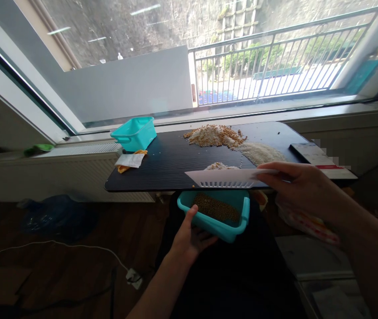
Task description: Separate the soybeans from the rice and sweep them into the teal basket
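Observation:
In my left hand [190, 237] is a teal plastic basket [224, 230], thumb over its rim and fingers along its side, just below the table's front edge. Small brownish beans [215, 208] cover its bottom. My right hand [285, 177] grips the handle of a white slotted plastic scoop [224, 178], held sideways above the table edge. Behind the scoop, partly hidden by it, lies a small pile of white grains mixed with beans [220, 166]. Farther back is a larger mixed pile of beans and white grains [212, 135], with a pile of white rice-like grains [262, 153] to its right.
A second teal basket [138, 135] stands at the dark table's [169, 164] left end, near a white and orange packet [130, 161]. A flat box-like item [321, 159] lies at the right end. A radiator [85, 164] and window are behind; a power strip [134, 278] lies on the floor.

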The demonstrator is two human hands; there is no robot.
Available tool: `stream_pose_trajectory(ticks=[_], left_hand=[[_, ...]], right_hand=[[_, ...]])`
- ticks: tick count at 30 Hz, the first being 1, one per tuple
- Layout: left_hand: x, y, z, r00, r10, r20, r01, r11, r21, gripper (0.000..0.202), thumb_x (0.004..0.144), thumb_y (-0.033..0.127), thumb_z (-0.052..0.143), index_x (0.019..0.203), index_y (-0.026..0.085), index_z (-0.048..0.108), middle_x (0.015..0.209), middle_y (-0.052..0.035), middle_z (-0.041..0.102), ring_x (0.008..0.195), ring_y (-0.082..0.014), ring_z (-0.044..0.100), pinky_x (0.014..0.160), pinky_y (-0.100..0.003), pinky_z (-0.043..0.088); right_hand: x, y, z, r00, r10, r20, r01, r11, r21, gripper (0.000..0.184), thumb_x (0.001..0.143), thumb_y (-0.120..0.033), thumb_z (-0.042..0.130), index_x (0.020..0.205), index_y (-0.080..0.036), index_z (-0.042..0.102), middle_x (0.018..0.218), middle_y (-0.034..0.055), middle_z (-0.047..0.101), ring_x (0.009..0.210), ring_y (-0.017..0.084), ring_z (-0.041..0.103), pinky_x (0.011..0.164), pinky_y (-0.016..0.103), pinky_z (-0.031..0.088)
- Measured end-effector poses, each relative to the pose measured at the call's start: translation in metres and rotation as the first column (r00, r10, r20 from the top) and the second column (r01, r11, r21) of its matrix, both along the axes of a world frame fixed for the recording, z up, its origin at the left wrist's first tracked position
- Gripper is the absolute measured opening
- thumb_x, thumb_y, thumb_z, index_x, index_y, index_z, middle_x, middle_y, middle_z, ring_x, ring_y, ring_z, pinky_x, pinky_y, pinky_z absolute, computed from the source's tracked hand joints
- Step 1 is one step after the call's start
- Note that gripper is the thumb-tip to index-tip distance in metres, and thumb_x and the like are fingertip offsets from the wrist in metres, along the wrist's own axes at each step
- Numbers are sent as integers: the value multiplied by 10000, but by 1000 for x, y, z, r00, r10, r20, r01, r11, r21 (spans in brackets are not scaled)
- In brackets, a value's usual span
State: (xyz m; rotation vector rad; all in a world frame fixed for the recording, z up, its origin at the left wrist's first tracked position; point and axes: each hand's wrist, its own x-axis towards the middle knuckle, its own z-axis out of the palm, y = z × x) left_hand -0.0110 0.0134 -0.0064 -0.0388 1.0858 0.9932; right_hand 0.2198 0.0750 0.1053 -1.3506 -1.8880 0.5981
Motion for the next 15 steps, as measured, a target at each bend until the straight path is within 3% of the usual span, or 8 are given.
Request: stream_pose_trajectory(ticks=[8, 11, 15], left_hand=[[0, -1, 4, 1000, -13, -2, 13, 1000, 11, 631, 834, 515, 595, 1328, 141, 474, 1298, -198, 559, 1175, -363, 567, 894, -490, 542], [0, -1, 4, 1000, -13, -12, 13, 1000, 9, 618, 844, 517, 577, 1319, 132, 484, 1301, -200, 552, 1169, -363, 567, 893, -488, 541], [2, -1, 2, 1000, -13, -18, 13, 1000, 6, 601, 853, 526, 561, 1305, 134, 497, 1242, -193, 579, 1112, -347, 591, 848, -471, 557]], right_hand=[[-26, 13, -7, 997, 66, -42, -66, 998, 6, 394, 781, -493, 599, 926, -161, 755, 782, 42, 720, 687, 169, 609, 658, 290, 489], [-23, 10, -7, 994, 99, -35, -100, 995, -14, 386, 775, -494, 604, 924, -174, 759, 803, 41, 731, 698, 175, 620, 656, 291, 492], [-6, 7, 1, 1000, -13, -12, 13, 998, 57, 382, 729, -521, 618, 867, -195, 762, 751, 30, 723, 648, 175, 602, 638, 311, 489]])
